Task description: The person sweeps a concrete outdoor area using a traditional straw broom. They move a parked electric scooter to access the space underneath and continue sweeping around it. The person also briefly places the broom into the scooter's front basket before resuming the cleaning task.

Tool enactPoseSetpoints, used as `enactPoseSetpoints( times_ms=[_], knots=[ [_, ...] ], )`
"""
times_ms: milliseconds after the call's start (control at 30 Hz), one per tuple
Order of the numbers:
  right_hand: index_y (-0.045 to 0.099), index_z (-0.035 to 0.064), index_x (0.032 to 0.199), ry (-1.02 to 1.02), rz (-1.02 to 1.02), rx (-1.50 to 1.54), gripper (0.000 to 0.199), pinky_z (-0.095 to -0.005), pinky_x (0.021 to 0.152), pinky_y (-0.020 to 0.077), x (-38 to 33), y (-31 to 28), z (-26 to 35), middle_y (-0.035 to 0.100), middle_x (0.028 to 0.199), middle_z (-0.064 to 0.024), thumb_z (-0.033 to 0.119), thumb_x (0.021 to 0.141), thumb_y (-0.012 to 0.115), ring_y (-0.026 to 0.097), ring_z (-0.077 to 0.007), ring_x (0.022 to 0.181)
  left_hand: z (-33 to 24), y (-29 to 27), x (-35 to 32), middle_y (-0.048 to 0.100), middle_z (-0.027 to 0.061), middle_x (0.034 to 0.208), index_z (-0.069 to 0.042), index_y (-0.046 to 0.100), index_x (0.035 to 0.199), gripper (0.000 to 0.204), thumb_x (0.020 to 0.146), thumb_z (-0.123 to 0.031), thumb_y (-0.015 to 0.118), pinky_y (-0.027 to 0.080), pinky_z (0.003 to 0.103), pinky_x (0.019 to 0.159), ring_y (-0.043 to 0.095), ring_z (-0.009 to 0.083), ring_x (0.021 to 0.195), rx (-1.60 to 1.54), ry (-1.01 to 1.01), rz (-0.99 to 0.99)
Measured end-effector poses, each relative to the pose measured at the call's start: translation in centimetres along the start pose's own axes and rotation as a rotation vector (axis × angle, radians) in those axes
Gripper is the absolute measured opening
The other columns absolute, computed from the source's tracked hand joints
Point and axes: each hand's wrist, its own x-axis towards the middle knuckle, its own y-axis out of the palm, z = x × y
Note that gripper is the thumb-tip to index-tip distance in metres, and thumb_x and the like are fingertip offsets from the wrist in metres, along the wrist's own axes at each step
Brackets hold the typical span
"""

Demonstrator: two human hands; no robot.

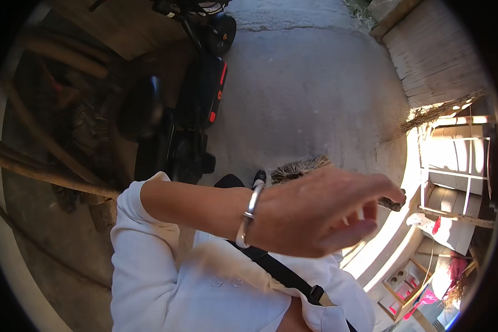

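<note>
My left forearm crosses in front of my chest, with a silver bangle [250, 213] at the wrist. My left hand [321, 210] is slightly blurred, its back turned up. Its fingers are loosely bent, with gaps between them and the thumb, and nothing shows in those gaps. Beyond the hand, the straw bristles of a broom [300, 168] show low over the floor. A short dark stub [393, 202] shows by the fingertips; whether it belongs to the broom is hidden. My right hand is out of sight; only the white sleeve [337, 310] of that side shows.
A black electric scooter or bike [199, 94] with red reflectors stands at the left on a grey concrete floor [310, 88]. Wooden poles [44, 171] lean at far left. A plank panel [434, 55] is at upper right. A shelf frame [454, 177] with cloths stands at right.
</note>
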Motion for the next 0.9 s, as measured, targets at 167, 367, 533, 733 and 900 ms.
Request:
enactPoseSetpoints(
  times_ms=[167, 367, 533, 733, 900],
  knots=[
    [0.045, 0.0044, 0.063, 0.14, 0.054, -0.11, 0.012, -0.0249, 0.042, 0.0459, 6.6, 6.6, -4.1, 0.046, 0.062, -0.0072, -0.002, 0.073, 0.045, 0.048, -0.015, 0.045, 5.0, -10.2, -0.9, 0.059, 0.0089, 0.084, -0.003, 0.045, 0.115, 0.032, 0.085, -0.013, 0.05, 0.051, 0.027, 0.067, 0.061, 0.0151, 0.076, 0.137, -0.339, -0.334],
    [0.039, 0.0028, 0.062, 0.178, 0.186, -0.306, 0.018, -0.0232, 0.04, 0.0458, 15.4, 15.8, -11.3, 0.04, 0.05, -0.0038, 0.002, 0.079, 0.046, 0.045, -0.0123, 0.042, 7.4, -20.7, -1.3, 0.06, 0.0091, 0.085, -0.003, 0.047, 0.114, 0.031, 0.085, -0.014, 0.05, 0.053, 0.029, 0.068, 0.062, 0.0171, 0.078, -0.017, -0.361, -0.597],
    [0.038, 0.0016, 0.067, 0.355, 0.062, -0.261, 0.02, -0.0239, 0.04, 0.0471, 24.5, 24.1, -18.3, 0.042, 0.053, -0.0064, 0.009, 0.083, 0.046, 0.044, -0.0126, 0.041, 8.2, -30.6, 1.2, 0.06, 0.0091, 0.085, -0.002, 0.046, 0.114, 0.031, 0.086, -0.014, 0.05, 0.052, 0.029, 0.069, 0.062, 0.018, 0.078, -0.142, -0.351, -0.79],
    [0.039, 0.002, 0.06, 0.488, 0.123, -0.234, 0.023, -0.0256, 0.043, 0.0497, 31.2, 30.8, -29.9, 0.04, 0.055, -0.0058, 0.006, 0.08, 0.047, 0.046, -0.0138, 0.049, 7.2, -38.5, 2.5, 0.059, 0.0095, 0.084, -0.002, 0.046, 0.113, 0.03, 0.086, -0.014, 0.05, 0.052, 0.028, 0.068, 0.062, 0.0187, 0.078, -0.23, -0.422, -0.895],
    [0.045, 0.0007, 0.062, 0.45, 0.284, -0.452, 0.014, -0.0276, 0.054, 0.0526, 40.5, 39.2, -34.8, 0.044, 0.059, -0.0068, 0.001, 0.075, 0.048, 0.047, -0.015, 0.057, 6.8, -44.2, 3.3, 0.059, 0.0089, 0.085, -0.002, 0.046, 0.113, 0.029, 0.086, -0.013, 0.048, 0.052, 0.029, 0.07, 0.062, 0.0192, 0.078, -0.309, -0.417, -1.051]
  ],
)
